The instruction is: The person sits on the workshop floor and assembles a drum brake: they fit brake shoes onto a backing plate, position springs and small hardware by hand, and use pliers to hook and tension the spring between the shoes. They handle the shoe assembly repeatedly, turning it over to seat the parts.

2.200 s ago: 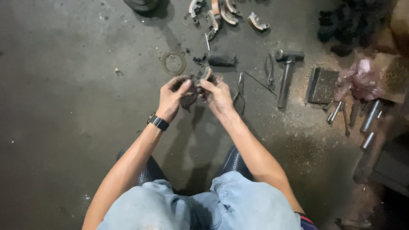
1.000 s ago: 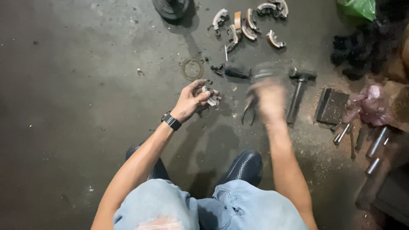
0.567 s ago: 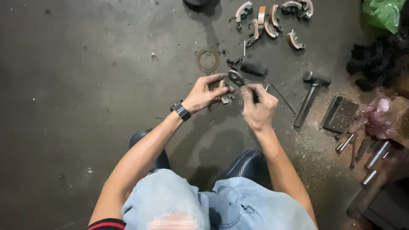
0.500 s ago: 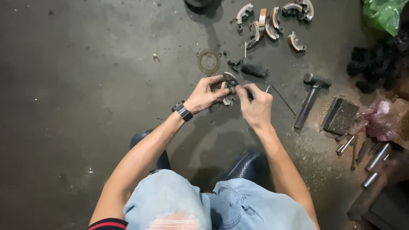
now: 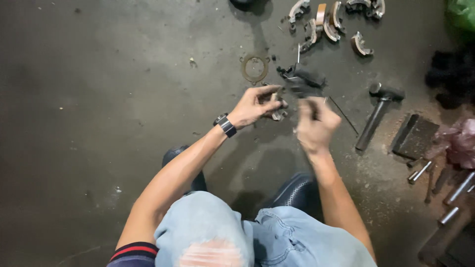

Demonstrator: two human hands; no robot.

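My left hand (image 5: 257,105) is closed around a small dirty metal part (image 5: 278,113), held just above the concrete floor. A black watch (image 5: 225,125) sits on that wrist. My right hand (image 5: 315,123) is a little to the right of the part and is blurred by motion. It grips a dark hand tool (image 5: 301,92), probably pliers, whose tip points toward the part. The tool's shape is too smeared to tell more. I am squatting, with my knees in pale jeans at the bottom of the view.
On the floor beyond my hands lie a round gasket ring (image 5: 255,68), a dark handle-like part (image 5: 308,77) and several curved brake shoes (image 5: 322,22). To the right are a hammer (image 5: 377,116), a flat dark block (image 5: 413,136), metal pins (image 5: 420,173) and a pink rag (image 5: 462,141).
My right hand let go of the part, reached right to the floor, and came back holding a dark tool. The left hand has kept hold of the part throughout.
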